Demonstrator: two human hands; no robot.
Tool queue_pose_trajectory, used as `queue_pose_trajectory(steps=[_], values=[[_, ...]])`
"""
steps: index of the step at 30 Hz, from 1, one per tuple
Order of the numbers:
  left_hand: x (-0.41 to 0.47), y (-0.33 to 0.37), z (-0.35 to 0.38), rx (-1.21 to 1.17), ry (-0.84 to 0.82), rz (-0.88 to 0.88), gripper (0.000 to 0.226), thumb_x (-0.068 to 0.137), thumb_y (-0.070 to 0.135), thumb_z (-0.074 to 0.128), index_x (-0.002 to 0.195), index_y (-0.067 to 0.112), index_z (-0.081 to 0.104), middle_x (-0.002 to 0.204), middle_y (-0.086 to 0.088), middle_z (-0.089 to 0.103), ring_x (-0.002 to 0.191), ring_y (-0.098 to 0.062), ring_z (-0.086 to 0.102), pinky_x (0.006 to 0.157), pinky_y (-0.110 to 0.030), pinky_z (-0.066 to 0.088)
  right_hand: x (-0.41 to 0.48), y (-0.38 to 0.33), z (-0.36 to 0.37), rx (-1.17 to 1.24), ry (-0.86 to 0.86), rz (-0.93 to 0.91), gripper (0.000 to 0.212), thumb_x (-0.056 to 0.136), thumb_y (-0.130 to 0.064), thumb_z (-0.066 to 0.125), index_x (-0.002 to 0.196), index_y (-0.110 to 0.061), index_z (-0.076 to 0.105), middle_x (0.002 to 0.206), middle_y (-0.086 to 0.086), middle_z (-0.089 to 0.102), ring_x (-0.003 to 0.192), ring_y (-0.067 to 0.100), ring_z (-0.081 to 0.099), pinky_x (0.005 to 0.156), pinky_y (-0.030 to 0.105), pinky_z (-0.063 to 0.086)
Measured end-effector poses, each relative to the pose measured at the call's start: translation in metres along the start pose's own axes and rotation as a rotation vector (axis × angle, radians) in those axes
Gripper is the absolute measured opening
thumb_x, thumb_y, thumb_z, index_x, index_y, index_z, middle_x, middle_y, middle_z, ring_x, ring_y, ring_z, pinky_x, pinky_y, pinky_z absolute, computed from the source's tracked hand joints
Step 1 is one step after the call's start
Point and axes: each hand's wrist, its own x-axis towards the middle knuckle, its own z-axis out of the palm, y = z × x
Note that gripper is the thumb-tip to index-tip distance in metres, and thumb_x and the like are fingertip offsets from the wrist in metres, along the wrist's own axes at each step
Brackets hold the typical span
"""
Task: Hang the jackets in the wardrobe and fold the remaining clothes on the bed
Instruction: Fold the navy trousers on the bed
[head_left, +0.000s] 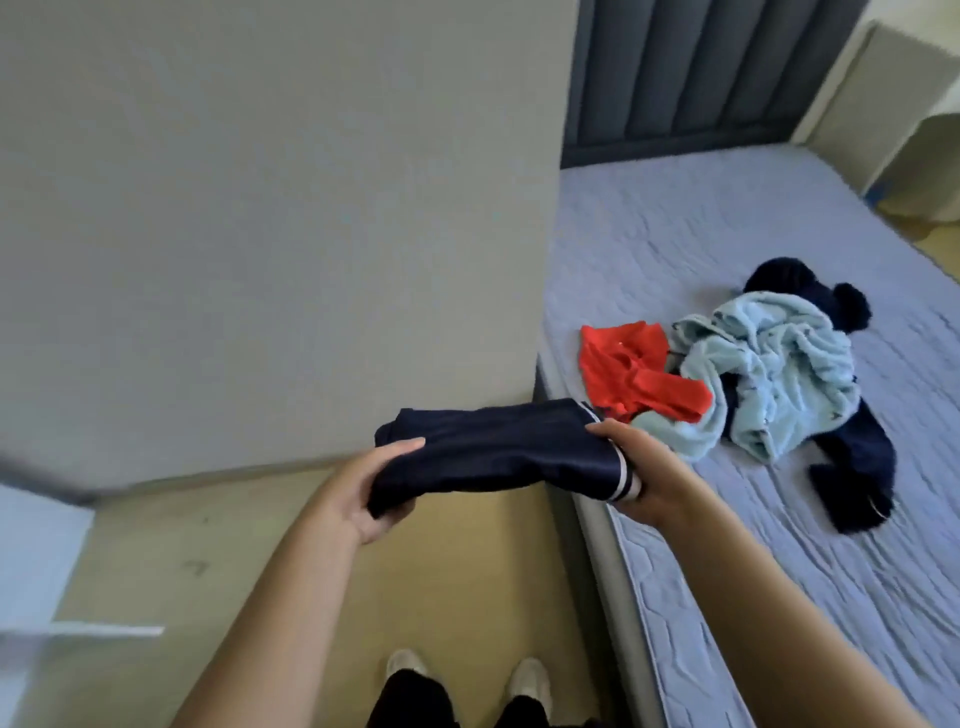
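We hold the folded navy garment (483, 460) in the air beside the bed (779, 519), long axis left-right, left hand (363, 488) and right hand (639, 478) gripping its ends. Unfolded pile (753, 364) lies right-forward on the bed, nearer the right hand.

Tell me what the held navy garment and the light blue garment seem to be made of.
The navy garment: smooth thin fabric, faint sheen, probably synthetic; striped ribbed cuff. The light blue garment: matte, fuzzy pile, likely fleece or terry.
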Motion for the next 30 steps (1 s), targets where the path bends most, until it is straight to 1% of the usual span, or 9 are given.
queue_pose_trajectory(steps=[2,5,11,13,16,19,22,27,30], values=[[-0.025,-0.011,-0.055,-0.216,0.093,0.021,0.015,0.081,0.014,0.072,0.090,0.012,0.060,0.049,0.001,0.059,0.039,-0.010,0.052,0.040,-0.015,0.042,0.004,0.013,0.055,-0.139,-0.117,0.031,0.040,0.093,-0.013,0.052,0.131,-0.001,0.049,0.093,0.015,0.065,0.061,0.020,0.066,0.052,0.026,0.055],[-0.066,-0.033,-0.134,-0.450,0.222,0.083,0.012,0.084,0.010,0.069,0.086,0.008,0.057,0.043,0.000,0.051,0.030,-0.009,0.042,0.036,-0.013,0.036,0.004,0.045,0.140,-0.335,-0.273,0.104,0.039,0.093,-0.016,0.054,0.130,-0.003,0.051,0.094,0.013,0.063,0.059,0.019,0.066,0.050,0.026,0.053],[-0.163,-0.095,-0.292,-0.707,0.480,0.273,0.009,0.088,0.016,0.064,0.086,0.010,0.059,0.046,0.000,0.057,0.035,-0.009,0.052,0.038,-0.017,0.041,-0.035,0.153,0.315,-0.646,-0.569,0.203,0.026,0.092,-0.015,0.056,0.117,-0.008,0.054,0.093,0.015,0.064,0.060,0.022,0.066,0.051,0.028,0.055],[-0.197,-0.117,-0.344,-0.772,0.554,0.321,0.007,0.089,0.018,0.063,0.089,0.011,0.059,0.047,0.000,0.059,0.037,-0.009,0.055,0.038,-0.017,0.042,-0.059,0.201,0.367,-0.712,-0.654,0.237,0.030,0.091,-0.015,0.056,0.120,-0.005,0.055,0.100,0.017,0.066,0.069,0.025,0.067,0.058,0.032,0.057],[-0.249,-0.151,-0.417,-0.857,0.645,0.389,0.009,0.089,0.019,0.063,0.093,0.012,0.060,0.050,0.001,0.061,0.041,-0.009,0.058,0.038,-0.017,0.043,-0.101,0.273,0.436,-0.796,-0.752,0.303,0.033,0.091,-0.015,0.056,0.122,-0.004,0.056,0.108,0.018,0.069,0.086,0.030,0.067,0.079,0.040,0.056],[-0.299,-0.174,-0.479,-0.907,0.737,0.469,0.010,0.090,0.019,0.062,0.092,0.009,0.062,0.051,0.000,0.062,0.041,-0.010,0.059,0.038,-0.017,0.043,-0.144,0.336,0.496,-0.845,-0.851,0.360,0.028,0.092,-0.014,0.054,0.118,-0.005,0.059,0.095,0.013,0.070,0.072,0.023,0.069,0.059,0.029,0.057],[-0.342,-0.183,-0.531,-0.962,0.805,0.569,0.011,0.090,0.014,0.060,0.081,0.008,0.060,0.048,0.000,0.060,0.038,-0.010,0.057,0.036,-0.015,0.040,-0.183,0.381,0.551,-0.867,-0.949,0.404,0.022,0.094,-0.014,0.052,0.111,-0.006,0.062,0.092,0.010,0.071,0.074,0.021,0.069,0.061,0.028,0.056],[-0.402,-0.173,-0.610,-0.988,0.931,0.660,0.012,0.087,0.017,0.064,0.079,0.011,0.058,0.050,0.000,0.060,0.043,-0.009,0.059,0.039,-0.017,0.043,-0.241,0.425,0.651,-0.886,-1.143,0.428,0.015,0.093,-0.014,0.053,0.087,-0.006,0.064,0.071,0.011,0.071,0.056,0.019,0.069,0.049,0.025,0.056],[-0.437,-0.150,-0.657,-0.994,0.960,0.749,0.012,0.087,0.020,0.063,0.086,0.008,0.061,0.056,-0.003,0.063,0.049,-0.011,0.063,0.042,-0.018,0.046,-0.268,0.447,0.722,-0.865,-1.260,0.376,0.016,0.092,-0.013,0.055,0.108,-0.013,0.057,0.088,0.010,0.068,0.058,0.018,0.069,0.048,0.026,0.055]])
